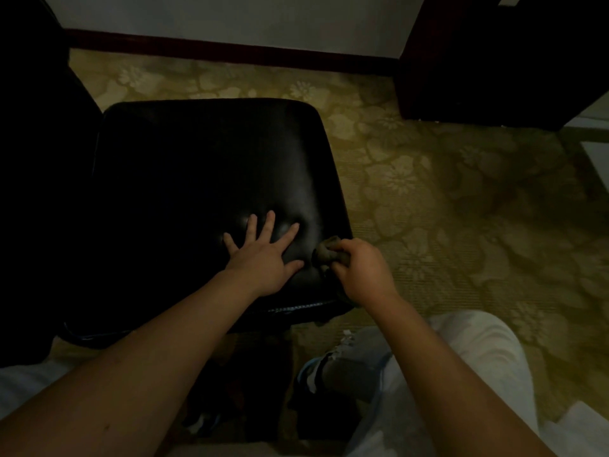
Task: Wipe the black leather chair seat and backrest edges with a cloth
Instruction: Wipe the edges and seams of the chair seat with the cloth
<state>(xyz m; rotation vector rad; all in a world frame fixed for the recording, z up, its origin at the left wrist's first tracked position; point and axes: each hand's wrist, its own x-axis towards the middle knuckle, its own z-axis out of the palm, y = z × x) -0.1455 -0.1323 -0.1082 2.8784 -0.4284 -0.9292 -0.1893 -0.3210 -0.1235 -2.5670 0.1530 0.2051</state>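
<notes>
The black leather chair seat (204, 166) fills the middle left of the head view, and its dark backrest (36, 159) rises along the left side. My left hand (263, 255) lies flat on the seat near its front right, fingers spread and pressing into the leather. My right hand (359, 272) grips a bunched dark cloth (324, 252) at the seat's front right corner, with the cloth touching the edge.
A flower-patterned yellow carpet (445, 199) covers the floor to the right and behind the chair. Dark wooden furniture (494, 61) stands at the back right, and a white wall with a dark skirting board (230, 49) runs behind. My knee in pale torn trousers (412, 351) is at the bottom right.
</notes>
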